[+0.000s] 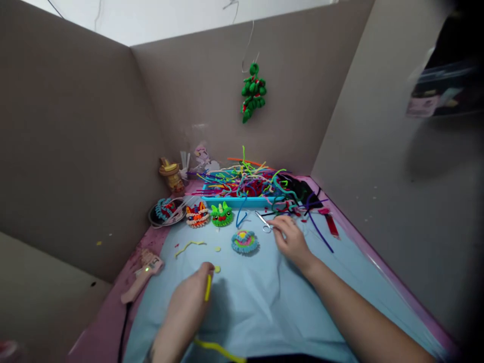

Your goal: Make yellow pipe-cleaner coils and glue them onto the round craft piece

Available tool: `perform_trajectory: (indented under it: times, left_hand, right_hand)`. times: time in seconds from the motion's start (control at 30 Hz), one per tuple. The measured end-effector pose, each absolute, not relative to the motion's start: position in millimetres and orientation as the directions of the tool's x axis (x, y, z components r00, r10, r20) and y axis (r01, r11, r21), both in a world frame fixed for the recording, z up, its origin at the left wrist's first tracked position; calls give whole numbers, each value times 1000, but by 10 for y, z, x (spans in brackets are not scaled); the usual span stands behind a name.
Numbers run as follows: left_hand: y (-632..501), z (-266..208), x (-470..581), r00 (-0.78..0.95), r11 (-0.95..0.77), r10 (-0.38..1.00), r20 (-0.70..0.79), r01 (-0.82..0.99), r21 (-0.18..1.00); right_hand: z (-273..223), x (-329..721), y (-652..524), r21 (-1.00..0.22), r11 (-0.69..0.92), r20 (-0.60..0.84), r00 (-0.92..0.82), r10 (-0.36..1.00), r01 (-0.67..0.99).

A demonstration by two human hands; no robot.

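My left hand (191,295) is closed on a yellow pipe cleaner (207,287); a length of it shows again below, near my lap. At its fingertips is a small pale-yellow disc (217,269); I cannot tell whether the fingers touch it. A second pale disc (218,249) lies a little farther off. My right hand (292,241) pinches the handle end of small silver scissors (263,221), which point away to the left. Between the hands sits a round fuzzy piece (245,242) in blue, pink and yellow. A bent yellow pipe cleaner (191,244) lies to the left.
Orange (197,215) and green (222,215) lion-head pieces stand behind. A blue tray (242,202) overflows with pipe cleaners. At left are a dish (153,220) and a pink glue gun (141,280) with its cord. A green ornament (253,93) hangs on the back partition.
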State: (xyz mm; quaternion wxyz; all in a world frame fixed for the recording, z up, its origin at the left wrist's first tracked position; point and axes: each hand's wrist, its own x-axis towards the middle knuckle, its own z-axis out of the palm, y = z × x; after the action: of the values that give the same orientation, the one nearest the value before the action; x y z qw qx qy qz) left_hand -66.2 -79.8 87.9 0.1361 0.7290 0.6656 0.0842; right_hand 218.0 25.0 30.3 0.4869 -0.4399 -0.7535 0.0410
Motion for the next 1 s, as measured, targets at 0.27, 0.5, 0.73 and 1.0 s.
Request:
perform_trajectory:
  times: [0.27, 0.5, 0.73, 1.0]
  left_hand:
    - [-802, 838, -176, 95, -34, 952, -292, 977, 209]
    - [-786, 714, -107, 127, -48, 944, -304, 966, 254]
    - [-730, 686, -94, 146, -46, 930, -339, 957, 285]
    - [-749, 559, -173, 263, -195, 965, -21, 765, 614]
  right_hand:
    - [321, 1473, -337, -380, 919, 730, -576, 367, 104]
    - [350, 1465, -382, -312, 935, 737, -577, 351, 170]
    - [383, 1469, -404, -177, 964, 708, -655, 265, 198]
    - [381, 1538, -340, -424, 883, 747, -473, 467, 201]
